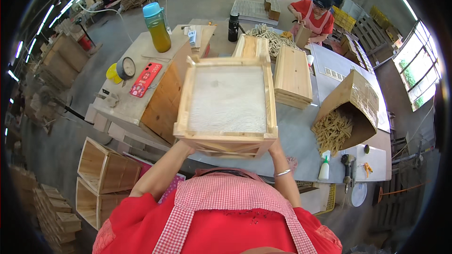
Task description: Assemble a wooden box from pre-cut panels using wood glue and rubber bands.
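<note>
A square wooden box (226,136) is held up in front of my chest, between both hands. Its raised rim frames a pale, whitish panel (228,99), and slanted slats cross the side facing me. My left hand (187,148) grips the lower left corner of the box. At the lower right corner my right hand (275,147) holds it, with a bracelet on that wrist. Most fingers of both hands are hidden behind or under the box.
Left bench: bottle (157,28), red phone (146,80), tape roll (126,68). Right: stacked boards (293,76), a carton (351,106) spilling wooden pieces, glue bottle (324,168), nail gun (348,169). Wooden boxes (106,167) stand lower left. A co-worker (315,16) works across the table.
</note>
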`<state>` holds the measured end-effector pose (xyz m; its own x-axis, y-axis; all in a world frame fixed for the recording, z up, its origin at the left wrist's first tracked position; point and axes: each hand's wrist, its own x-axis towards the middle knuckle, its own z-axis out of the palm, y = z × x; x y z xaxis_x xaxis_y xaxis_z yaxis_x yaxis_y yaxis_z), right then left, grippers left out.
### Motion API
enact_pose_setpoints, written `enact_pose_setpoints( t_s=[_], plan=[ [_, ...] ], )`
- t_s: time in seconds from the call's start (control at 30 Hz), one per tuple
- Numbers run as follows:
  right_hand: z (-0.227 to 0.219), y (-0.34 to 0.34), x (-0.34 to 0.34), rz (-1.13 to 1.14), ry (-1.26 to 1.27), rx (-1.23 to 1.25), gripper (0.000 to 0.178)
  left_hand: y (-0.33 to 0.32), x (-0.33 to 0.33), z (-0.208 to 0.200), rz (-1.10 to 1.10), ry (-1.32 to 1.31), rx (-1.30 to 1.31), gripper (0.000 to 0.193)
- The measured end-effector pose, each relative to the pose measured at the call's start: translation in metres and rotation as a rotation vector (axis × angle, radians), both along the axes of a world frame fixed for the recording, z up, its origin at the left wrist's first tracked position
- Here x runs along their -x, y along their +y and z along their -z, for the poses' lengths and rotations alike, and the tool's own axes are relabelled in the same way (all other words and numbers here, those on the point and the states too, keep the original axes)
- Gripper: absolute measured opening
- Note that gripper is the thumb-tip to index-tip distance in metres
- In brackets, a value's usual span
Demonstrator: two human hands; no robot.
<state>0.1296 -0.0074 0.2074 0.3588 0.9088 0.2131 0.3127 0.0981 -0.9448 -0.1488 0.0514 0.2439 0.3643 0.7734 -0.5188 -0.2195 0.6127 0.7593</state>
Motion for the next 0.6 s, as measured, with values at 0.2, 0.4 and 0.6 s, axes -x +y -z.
enact_pose_setpoints(
  t_s=[0.2,0.4,0.6],
  plan=[
    [-0.085,0.064,-0.028,-0.111,0.100,-0.202,0.051,0.052,-0.009,-0.077,0.027,-0.141,-0.215,0.062],
    [-0.135,0.072,-0.036,-0.272,0.585,-0.153,0.052,0.102,-0.001,-0.149,0.040,-0.289,-0.411,0.074],
    [-0.094,0.025,-0.030,-0.204,0.595,-0.295,0.059,0.059,-0.001,-0.128,0.120,-0.292,-0.502,0.089]
  ],
)
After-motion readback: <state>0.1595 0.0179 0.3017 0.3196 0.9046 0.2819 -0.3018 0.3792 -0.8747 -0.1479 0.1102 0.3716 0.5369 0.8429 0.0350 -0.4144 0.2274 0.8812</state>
